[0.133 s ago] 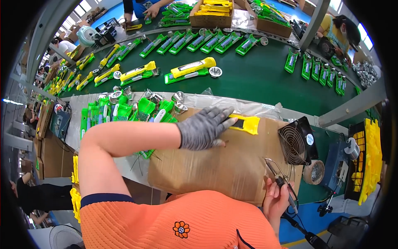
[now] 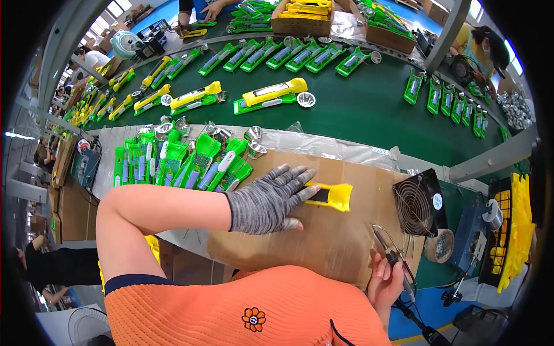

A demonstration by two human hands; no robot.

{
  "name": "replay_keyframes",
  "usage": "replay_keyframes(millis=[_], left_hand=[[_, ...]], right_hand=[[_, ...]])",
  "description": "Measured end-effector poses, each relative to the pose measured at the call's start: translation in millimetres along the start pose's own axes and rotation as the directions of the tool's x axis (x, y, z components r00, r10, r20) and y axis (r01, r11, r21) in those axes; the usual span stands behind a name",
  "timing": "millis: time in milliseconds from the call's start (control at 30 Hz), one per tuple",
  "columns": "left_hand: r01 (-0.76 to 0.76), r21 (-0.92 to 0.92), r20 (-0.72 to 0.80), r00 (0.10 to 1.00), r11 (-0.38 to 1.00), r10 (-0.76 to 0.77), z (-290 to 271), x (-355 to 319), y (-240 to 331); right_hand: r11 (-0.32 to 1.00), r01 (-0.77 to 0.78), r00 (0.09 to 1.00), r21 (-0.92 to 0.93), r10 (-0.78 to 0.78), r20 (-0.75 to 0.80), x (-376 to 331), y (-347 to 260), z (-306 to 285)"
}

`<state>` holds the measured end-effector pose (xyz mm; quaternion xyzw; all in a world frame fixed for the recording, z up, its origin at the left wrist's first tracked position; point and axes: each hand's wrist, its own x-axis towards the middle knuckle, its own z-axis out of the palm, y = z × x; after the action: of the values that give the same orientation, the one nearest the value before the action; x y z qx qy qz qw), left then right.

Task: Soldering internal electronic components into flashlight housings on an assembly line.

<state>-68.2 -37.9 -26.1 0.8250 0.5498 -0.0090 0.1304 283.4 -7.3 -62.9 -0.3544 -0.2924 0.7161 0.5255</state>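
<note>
My left hand (image 2: 266,200), in a grey knit glove, lies palm down over a yellow flashlight casing (image 2: 339,197) with a dark panel. Its fingers reach over the casing's left part and hide that end; the thumb stands lower, apart from it. The casing rests on a brown cardboard sheet (image 2: 271,248). My bare right hand (image 2: 385,278), at the sheet's right edge, is closed round a soldering iron (image 2: 392,257) with its tip pointing up and left. A thin bent metal tube runs beside the tip.
Green flashlight halves (image 2: 202,164) with wires and reflectors are heaped left of the cardboard. A black fan (image 2: 416,202) and a round tub (image 2: 440,245) stand right. Flashlights line the green conveyor (image 2: 358,109) ahead. A yellow-filled crate (image 2: 508,230) is far right. Co-workers sit beyond.
My left hand and the yellow casing have moved together toward me and slightly left. My right hand keeps its hold on the soldering iron. The whole view has shifted a little.
</note>
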Motion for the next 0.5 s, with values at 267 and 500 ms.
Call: replay_keyframes(millis=[267, 500], left_hand=[[0.67, 0.23, -0.186, 0.742, 0.705, -0.644, -63.3, 90.4, -263.8], [0.853, -0.432, -0.387, 0.118, 0.293, -0.914, -49.1, 120.3, -354.9]], right_hand=[[0.998, 0.012, 1.0, 0.066, -0.012, -0.006, -2.1, 9.0, -13.4], [0.99, -0.136, 0.99, 0.038, 0.137, -0.032, -1.8, 2.8, -24.3]])
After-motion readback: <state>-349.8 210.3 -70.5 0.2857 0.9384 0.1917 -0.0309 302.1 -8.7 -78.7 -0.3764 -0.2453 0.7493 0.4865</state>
